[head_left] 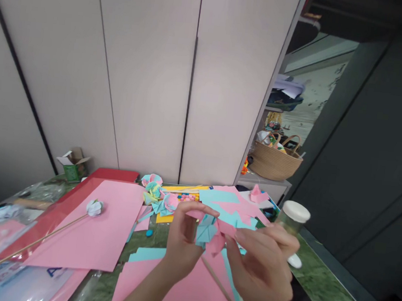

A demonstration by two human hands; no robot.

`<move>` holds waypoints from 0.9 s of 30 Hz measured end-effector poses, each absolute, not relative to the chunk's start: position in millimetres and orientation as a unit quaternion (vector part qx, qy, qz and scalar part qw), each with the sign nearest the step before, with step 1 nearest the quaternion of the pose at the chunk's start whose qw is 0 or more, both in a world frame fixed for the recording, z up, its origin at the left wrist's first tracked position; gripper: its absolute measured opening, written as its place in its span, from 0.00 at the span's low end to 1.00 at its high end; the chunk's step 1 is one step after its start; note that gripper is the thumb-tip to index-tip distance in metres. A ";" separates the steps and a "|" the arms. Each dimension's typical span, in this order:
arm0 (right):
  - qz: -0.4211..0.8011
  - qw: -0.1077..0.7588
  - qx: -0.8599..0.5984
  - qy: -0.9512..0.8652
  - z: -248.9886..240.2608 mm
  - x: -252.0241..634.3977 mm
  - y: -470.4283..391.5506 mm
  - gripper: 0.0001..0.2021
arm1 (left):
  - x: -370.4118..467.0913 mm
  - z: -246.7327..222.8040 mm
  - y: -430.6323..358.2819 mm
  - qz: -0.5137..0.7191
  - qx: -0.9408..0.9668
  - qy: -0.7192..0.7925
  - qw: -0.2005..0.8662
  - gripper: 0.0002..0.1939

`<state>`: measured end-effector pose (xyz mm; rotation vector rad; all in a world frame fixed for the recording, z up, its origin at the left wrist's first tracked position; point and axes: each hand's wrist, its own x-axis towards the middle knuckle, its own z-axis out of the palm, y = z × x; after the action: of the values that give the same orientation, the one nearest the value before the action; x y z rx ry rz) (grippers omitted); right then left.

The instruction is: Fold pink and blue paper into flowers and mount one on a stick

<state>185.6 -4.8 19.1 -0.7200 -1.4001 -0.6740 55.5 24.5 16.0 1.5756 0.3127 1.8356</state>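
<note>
A blue-and-pink folded paper flower (206, 233) is held up over the table between my hands. My left hand (184, 247) curls around its left side, thumb below and index finger along the top. From the right, my right hand (264, 265) pinches a pink flap of the flower between thumb and fingertips. Beneath them lies a stack of pink paper (158, 285) with blue sheets showing at its edges. A thin wooden stick (220, 286) slants below the flower; whether it is joined to it I cannot tell.
Finished paper flowers (153, 192) lie behind my left hand. To the left, a white paper flower (94, 207) on a long stick rests on pink sheets. A white-lidded jar (295, 213) stands beyond my right hand. A small green box (73, 168) sits at the back left.
</note>
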 end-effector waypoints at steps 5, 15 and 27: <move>-0.224 0.658 -0.331 -0.639 25.0 184.1 -6.9 0.13 | 52.2 10.5 31.6 0.706 0.624 0.115 0.314 0.26; -0.113 0.559 -0.444 -0.691 37.1 195.3 -6.3 0.10 | 36.3 4.1 47.0 0.653 0.733 0.126 0.142 0.27; -0.248 0.509 -0.390 -0.727 42.4 194.6 -1.7 0.09 | 28.1 9.4 44.4 0.613 0.740 0.239 0.141 0.26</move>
<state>194.6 -1.7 42.4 -0.9387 -1.7506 -0.5963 28.1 44.4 9.4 2.1361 0.6888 1.7689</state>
